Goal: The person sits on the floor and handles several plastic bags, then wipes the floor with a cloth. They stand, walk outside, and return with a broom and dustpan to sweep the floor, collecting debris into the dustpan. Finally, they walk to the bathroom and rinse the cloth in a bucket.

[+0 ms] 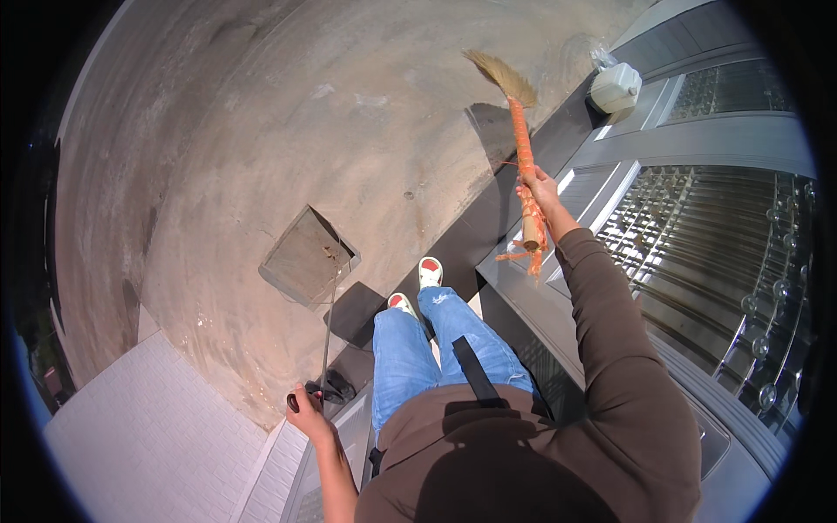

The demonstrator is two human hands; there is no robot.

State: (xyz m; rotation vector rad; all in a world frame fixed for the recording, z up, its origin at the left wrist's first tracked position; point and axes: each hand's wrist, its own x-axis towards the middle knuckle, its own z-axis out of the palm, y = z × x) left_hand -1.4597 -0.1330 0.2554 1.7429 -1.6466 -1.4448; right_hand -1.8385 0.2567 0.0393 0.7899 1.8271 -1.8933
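My left hand (310,415) is closed around the dark grip of a long-handled dustpan (296,263). Its thin rod runs forward to the metal pan, which is over the floor ahead and left of my feet. A few brown scraps (330,253) lie in the pan. In my right hand (540,192) is a broom (522,131), its orange-wrapped handle gripped near the lower end. The straw bristles point away from me, raised toward the far side, while frayed orange strips hang from the handle's near end.
A dusty concrete floor (235,157) spreads ahead and to the left. Along my right stands a grey metal door (575,283) with patterned panels. A white plastic container (615,88) sits by the wall at far right. Dark shoes (336,386) rest near my left hand, beside a white brick wall (166,427).
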